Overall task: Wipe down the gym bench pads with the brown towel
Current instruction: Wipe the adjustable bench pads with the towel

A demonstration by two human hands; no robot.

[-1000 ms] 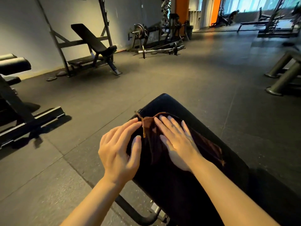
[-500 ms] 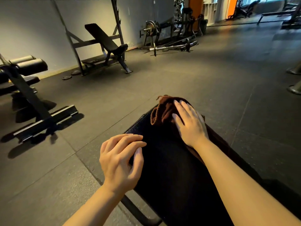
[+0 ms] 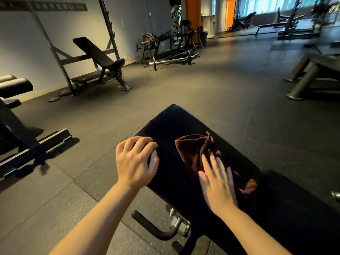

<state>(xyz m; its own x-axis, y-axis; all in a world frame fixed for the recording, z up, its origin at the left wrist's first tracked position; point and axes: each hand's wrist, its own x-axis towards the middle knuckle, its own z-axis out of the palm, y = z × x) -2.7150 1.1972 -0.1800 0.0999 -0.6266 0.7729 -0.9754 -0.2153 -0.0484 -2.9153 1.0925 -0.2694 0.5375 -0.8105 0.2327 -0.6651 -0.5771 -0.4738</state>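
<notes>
- On the black padded bench top, my right hand's fingers (image 3: 214,163) lie straight and spread, pressing flat on the crumpled brown cloth towel (image 3: 195,151); nothing is curled round it.
- My right hand (image 3: 218,188) covers the towel's near part; the rest bunches toward the far end of the pad and trails out to the right of the hand.
- My left hand's fingers (image 3: 141,144) are bent, tips resting on the left edge of the black vinyl bench pad (image 3: 176,122), holding nothing; the thumb lies along the pad's side.
- My left hand (image 3: 135,162) sits just beside the towel, apart from it.
- Under the pad a black foam-wrapped handle (image 3: 152,230) sticks out by a metal bracket.
- Beyond, on the dark rubber floor (image 3: 211,85), a black incline bench in a steel rack (image 3: 97,54) stands by the wall, with a loaded barbell (image 3: 173,60) further right.
</notes>
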